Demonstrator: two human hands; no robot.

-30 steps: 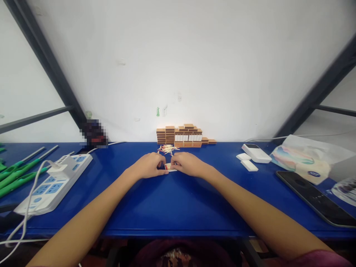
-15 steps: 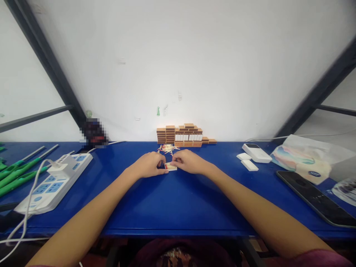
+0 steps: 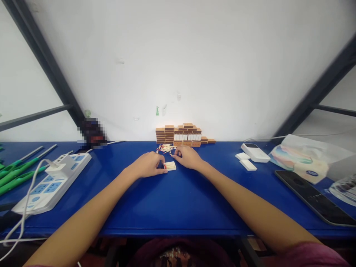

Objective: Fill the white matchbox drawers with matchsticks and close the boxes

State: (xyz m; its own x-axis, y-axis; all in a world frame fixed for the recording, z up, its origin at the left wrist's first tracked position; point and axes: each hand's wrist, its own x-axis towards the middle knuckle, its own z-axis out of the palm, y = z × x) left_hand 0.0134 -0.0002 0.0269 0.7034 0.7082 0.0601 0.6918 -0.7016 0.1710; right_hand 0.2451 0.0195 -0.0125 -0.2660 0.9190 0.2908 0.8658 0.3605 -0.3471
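A small white matchbox tray with red-tipped matchsticks lies on the blue table. Its left end sits between the thumb and fingers of my left hand, which steadies it. My right hand is just behind and right of the tray, thumb and fingertips pinched at the near edge of a loose pile of matchsticks. Whether a stick is between those fingertips is too small to make out. Behind the pile, brown matchboxes stand stacked against the wall, with a row of white trays among them.
Left of my arms lie a white power strip with cables and several green-handled tools. To the right are small white boxes, a white device, a tissue pack and a black phone.
My right hand has left the tray and moved back to the match pile, uncovering the tray's right side. The left hand stays at the tray's left end.
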